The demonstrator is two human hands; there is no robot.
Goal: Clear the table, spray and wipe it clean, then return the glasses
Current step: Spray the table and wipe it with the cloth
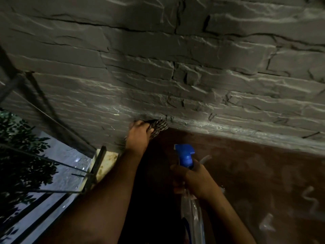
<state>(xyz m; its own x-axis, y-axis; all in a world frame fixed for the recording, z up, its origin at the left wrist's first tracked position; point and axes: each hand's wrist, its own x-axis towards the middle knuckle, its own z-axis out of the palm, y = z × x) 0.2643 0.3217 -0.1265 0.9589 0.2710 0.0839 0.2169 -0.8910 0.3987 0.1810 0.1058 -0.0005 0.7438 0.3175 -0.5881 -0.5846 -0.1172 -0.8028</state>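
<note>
While left hand [139, 136] bunches soft cloth [158, 126] on desk [246, 173], right hand [191, 180] grips slick, light spray bottle [186, 155] at neck.

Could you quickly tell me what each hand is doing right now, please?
Left hand: grips the patterned cloth on the table.
Right hand: holds the spray bottle.

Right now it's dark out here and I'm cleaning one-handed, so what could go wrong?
1. The left hand pushes the cloth into the corner against the rough stone wall; it may snag or scrape knuckles.
2. The right hand holds the spray bottle over the table; dim light could hide the wet streaks left unwiped.
</note>
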